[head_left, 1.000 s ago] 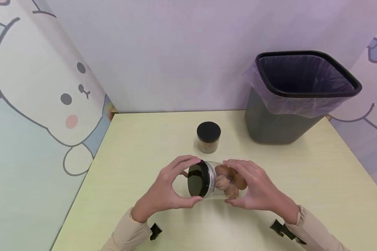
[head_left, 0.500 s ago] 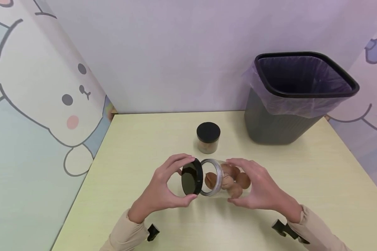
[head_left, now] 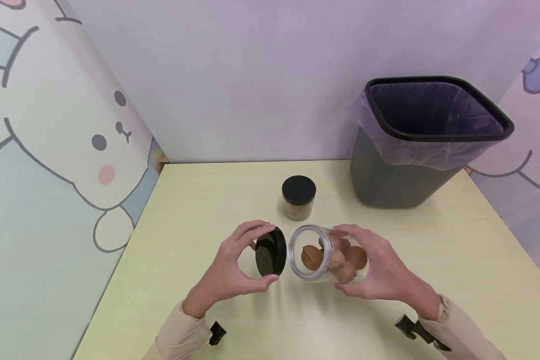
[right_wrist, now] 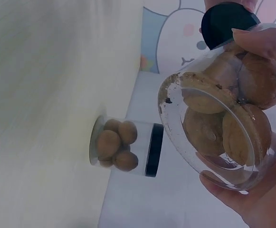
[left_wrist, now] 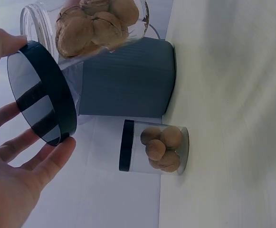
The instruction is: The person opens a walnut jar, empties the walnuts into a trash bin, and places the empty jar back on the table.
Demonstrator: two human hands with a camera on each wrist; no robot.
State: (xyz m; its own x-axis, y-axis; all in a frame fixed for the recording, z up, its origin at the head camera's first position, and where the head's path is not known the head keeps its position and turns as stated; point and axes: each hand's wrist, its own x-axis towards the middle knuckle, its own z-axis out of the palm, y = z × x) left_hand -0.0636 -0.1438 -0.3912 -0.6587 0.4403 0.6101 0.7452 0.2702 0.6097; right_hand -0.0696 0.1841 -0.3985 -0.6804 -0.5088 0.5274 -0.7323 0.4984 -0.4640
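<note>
Fingers and thumb of my left hand [head_left: 229, 267] pinch a round black lid [head_left: 271, 252] by its edge, the flat top facing left. Just right of it, my right hand [head_left: 378, 267] grips a clear jar [head_left: 310, 252] tilted on its side, mouth toward the lid. Several walnuts [head_left: 342, 257] lie inside the jar, one near the mouth. A narrow gap separates lid and rim in the head view. In the right wrist view, brown crumbs line the jar's bottom [right_wrist: 209, 123]. Both hands are above the table.
A second clear jar [head_left: 298, 197] with a black lid stands upright behind the hands, holding several walnuts [left_wrist: 162, 148]. At the back right is a grey trash bin [head_left: 400, 175] with a purple liner. The pale table [head_left: 207, 200] meets the wall behind.
The lid has come off the jar. My left hand has moved left with it, while my right hand has drawn the jar right and turned its mouth more toward the camera.
</note>
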